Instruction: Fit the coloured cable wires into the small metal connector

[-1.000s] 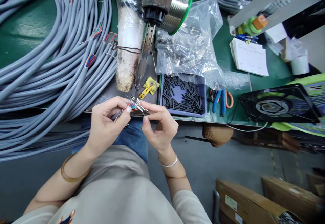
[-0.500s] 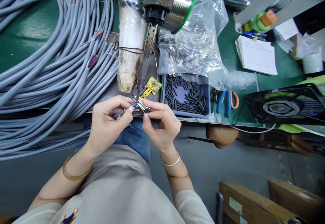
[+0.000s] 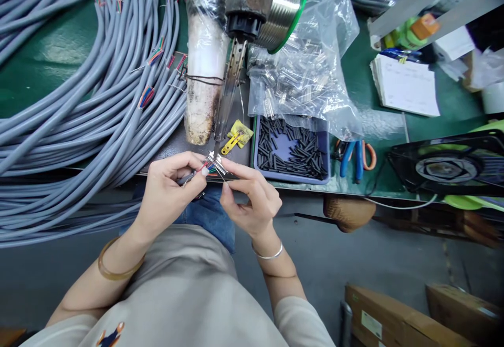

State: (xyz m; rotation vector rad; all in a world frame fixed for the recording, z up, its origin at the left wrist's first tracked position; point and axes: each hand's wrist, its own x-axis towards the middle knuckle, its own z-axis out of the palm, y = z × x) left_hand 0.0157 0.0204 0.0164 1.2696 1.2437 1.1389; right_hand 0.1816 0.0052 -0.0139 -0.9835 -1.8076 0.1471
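My left hand [image 3: 169, 189] is closed in a pinch on a grey cable, whose stripped coloured wires [image 3: 205, 165] fan out from the fingertips. These wires meet a small metal connector [image 3: 221, 168] with a row of pins. On the right, my right hand [image 3: 252, 192] has its index fingertip against the connector's end. Its thumb and another finger pinch a thin bare wire [image 3: 221, 177] that slants up toward the connector. Directly above, the tip of a mounted soldering iron [image 3: 217, 146] reaches down to the connector. The exact contact between tip and pins is too small to tell.
Many grey cables [image 3: 98, 121] cover the left bench. Behind the hands are a yellow clip [image 3: 232, 143], a solder spool [image 3: 281, 13] and a plastic bag of metal parts [image 3: 299, 69]. A purple tray [image 3: 326, 178] holds black sleeves; pliers [image 3: 358, 160] and a fan [image 3: 449, 166] lie right.
The view has shifted slightly, so the bench items sit a little further right. My right thumb has drawn slightly down from the connector, and the thin wire now shows in its pinch.
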